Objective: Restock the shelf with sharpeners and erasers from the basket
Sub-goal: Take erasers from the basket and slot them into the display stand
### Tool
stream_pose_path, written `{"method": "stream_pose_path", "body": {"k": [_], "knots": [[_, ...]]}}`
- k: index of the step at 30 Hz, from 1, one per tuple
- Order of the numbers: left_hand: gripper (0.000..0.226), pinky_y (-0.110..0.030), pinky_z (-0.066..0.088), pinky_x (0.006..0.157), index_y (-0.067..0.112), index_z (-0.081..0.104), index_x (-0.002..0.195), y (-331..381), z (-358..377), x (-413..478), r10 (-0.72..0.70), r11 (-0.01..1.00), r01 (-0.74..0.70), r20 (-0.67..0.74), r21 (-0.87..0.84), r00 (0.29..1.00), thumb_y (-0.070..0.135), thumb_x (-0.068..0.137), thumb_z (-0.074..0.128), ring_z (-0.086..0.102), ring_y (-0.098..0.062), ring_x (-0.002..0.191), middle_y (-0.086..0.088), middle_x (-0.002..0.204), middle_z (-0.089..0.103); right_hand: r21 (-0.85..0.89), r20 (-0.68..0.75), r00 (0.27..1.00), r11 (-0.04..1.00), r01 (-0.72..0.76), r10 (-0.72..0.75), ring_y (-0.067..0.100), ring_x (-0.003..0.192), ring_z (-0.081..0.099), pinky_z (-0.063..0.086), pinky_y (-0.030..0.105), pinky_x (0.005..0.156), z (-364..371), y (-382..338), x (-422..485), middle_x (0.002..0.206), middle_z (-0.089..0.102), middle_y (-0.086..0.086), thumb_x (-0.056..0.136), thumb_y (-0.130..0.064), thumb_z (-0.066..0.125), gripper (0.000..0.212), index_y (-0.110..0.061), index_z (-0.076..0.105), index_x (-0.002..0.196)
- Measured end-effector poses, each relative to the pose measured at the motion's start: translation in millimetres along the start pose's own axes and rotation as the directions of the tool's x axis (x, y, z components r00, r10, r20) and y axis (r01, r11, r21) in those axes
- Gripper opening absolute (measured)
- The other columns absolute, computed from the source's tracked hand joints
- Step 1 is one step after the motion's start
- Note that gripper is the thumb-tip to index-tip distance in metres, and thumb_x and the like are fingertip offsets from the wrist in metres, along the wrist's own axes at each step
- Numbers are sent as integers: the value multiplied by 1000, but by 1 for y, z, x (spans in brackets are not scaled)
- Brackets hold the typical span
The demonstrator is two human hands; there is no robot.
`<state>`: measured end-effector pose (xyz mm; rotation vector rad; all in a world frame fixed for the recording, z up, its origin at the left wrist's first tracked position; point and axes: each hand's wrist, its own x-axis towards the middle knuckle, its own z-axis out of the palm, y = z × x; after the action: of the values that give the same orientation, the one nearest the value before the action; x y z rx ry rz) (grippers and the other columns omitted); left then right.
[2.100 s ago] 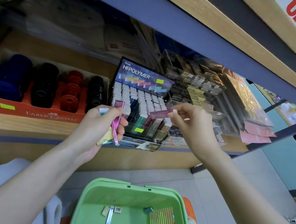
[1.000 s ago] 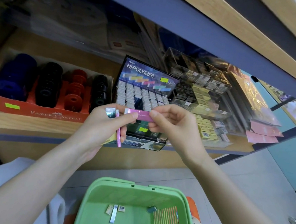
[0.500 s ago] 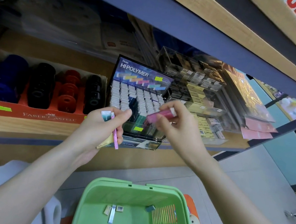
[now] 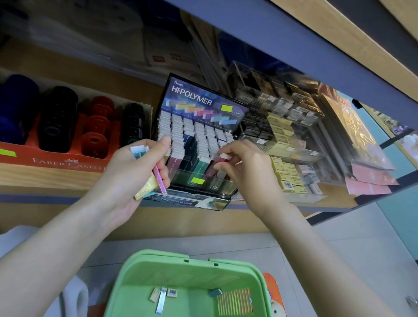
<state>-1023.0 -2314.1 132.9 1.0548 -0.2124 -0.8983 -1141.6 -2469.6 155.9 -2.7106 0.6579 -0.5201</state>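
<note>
Right hand [image 4: 249,169] pinches pink eraser [image 4: 223,157], lower end in display box [image 4: 197,98] front row. Left hand [image 4: 131,174] grips spare erasers [image 4: 159,178] just left of display box. Basket [image 4: 126,293] below it, few loose erasers [image 4: 162,295] inside.

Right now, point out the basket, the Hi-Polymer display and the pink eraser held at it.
basket [image 4: 160,257], head view, on its green back rim.
display [image 4: 191,99], head view, on its printed header card.
pink eraser [image 4: 223,156], head view, on its white tip.
</note>
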Motion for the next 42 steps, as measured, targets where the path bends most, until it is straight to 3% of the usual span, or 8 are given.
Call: {"method": "stream_pose_path", "body": {"k": [5,13,17,24,30,35,40,42], "knots": [[28,-23,47,52,14,50,71,1,-2,2,14,1000,-16,-74,-27,997,32,91,58,50,-9,44,5,48,48,-139,-36,997,988,61,-66,17,72,57,51,39,61,10,-1,-3,88,52,-5,77,-10,76,21,-11,58,88],[25,-20,49,48,15,53,79,1,-1,2,-46,990,26,-135,-142,990,35,94,53,48,-7,47,2,57,45,-305,-166,970,945,119,-176,28,88,57,48,37,65,22,0,-17,96,58,9,81,-1,67,21,-6,61,101],[27,-19,48,45,14,50,79,0,4,0,-43,986,15,-167,-164,985,35,96,48,47,-8,48,1,60,43,206,-185,976,976,-73,112,6,76,52,44,21,69,22,-33,-41,88,55,-4,91,-13,61,8,-14,56,97],[36,-23,46,56,14,46,75,-14,11,-7,31,995,-46,-160,-93,987,39,100,39,50,-7,54,5,57,46,738,255,895,525,-425,365,19,74,65,57,25,61,42,-87,-57,86,64,15,85,-14,69,17,-16,53,93],[27,-30,55,69,16,51,99,-20,14,-12,-21,989,-6,-178,-150,984,39,100,37,68,-17,90,-4,88,70,752,143,923,567,-336,357,11,58,62,55,21,57,44,-93,-57,69,62,7,86,-9,67,16,-13,53,79],[26,-34,51,64,9,54,109,-21,10,-22,-131,985,128,-17,-113,991,31,96,50,69,-22,87,-12,109,69,652,-12,942,717,-248,336,5,57,54,51,17,48,43,-95,-54,64,57,-2,90,-12,63,22,-21,51,73],[28,-32,59,61,2,60,108,-14,1,-26,-373,908,406,245,-102,895,24,96,47,72,-18,85,-13,97,73,572,-66,940,785,-239,335,17,63,58,55,44,54,49,-87,-64,66,58,-2,90,-16,63,18,-16,50,76],[28,-39,58,75,-1,60,105,-14,-1,-24,-413,888,450,268,-93,870,21,97,44,72,-21,87,-16,98,72,546,-116,934,807,-225,338,20,61,59,53,46,55,49,-83,-67,65,58,-1,90,-19,62,20,-19,48,77]]}}
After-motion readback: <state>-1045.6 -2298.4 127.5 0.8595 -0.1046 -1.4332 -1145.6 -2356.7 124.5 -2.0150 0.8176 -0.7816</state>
